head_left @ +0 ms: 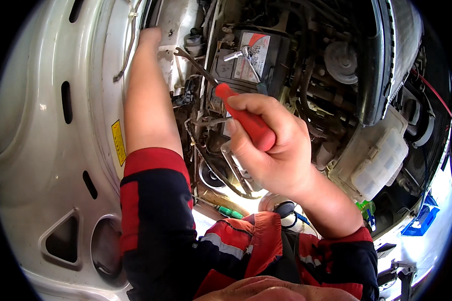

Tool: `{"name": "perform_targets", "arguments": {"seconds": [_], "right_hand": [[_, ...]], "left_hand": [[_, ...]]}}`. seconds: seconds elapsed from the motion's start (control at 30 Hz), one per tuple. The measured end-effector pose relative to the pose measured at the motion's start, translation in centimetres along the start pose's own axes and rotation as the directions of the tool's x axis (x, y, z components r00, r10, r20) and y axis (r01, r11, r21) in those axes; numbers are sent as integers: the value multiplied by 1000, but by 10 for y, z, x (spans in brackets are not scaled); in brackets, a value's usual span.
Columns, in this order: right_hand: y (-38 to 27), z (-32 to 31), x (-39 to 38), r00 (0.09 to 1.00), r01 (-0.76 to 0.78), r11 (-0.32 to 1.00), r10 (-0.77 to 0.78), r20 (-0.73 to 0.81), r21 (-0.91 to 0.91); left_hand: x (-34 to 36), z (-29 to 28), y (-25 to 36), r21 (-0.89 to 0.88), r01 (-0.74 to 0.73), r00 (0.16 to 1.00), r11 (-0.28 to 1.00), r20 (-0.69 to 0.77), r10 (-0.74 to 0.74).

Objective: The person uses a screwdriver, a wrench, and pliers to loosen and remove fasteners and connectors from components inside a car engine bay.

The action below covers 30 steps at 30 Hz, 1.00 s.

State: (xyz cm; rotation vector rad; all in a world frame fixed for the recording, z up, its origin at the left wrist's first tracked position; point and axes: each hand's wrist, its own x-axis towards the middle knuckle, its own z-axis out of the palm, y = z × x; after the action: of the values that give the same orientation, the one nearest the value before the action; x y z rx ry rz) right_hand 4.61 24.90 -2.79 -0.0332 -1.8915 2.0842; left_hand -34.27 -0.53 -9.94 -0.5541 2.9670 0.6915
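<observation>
The right hand (273, 145) is closed in a firm grip around the red handle of a screwdriver (236, 113), whose dark metal shaft runs up and to the left, its tip near the white panel beside the car battery (248, 57). The screwdriver is held over the open engine bay, above a tangle of hoses and wires. The left hand (149, 36) reaches up to the edge of the raised white hood (45, 125); its fingers are hidden behind that edge, so its grip cannot be told. A small wrench (241, 52) lies on top of the battery. A white plastic tank (379, 160) sits to the right.
</observation>
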Motion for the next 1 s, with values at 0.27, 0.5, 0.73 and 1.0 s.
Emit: {"name": "perform_targets", "arguments": {"seconds": [0.27,0.5,0.73,1.0], "right_hand": [[-2,-2,-3,1000,13,1000,-13,-13,2],[1,-7,-4,1000,5,999,-5,2,-35],[-8,-1,-5,999,36,999,-36,19,-5],[1,-2,-6,1000,-2,999,2,7,-44]], "left_hand": [[17,-7,-1,383,-31,999,923,49,14],[-5,-1,15,389,14,999,921,32,-28],[33,-12,-29,-12,4,997,1000,-80,-5],[-23,2,4,151,105,974,983,-214,-72]]}}
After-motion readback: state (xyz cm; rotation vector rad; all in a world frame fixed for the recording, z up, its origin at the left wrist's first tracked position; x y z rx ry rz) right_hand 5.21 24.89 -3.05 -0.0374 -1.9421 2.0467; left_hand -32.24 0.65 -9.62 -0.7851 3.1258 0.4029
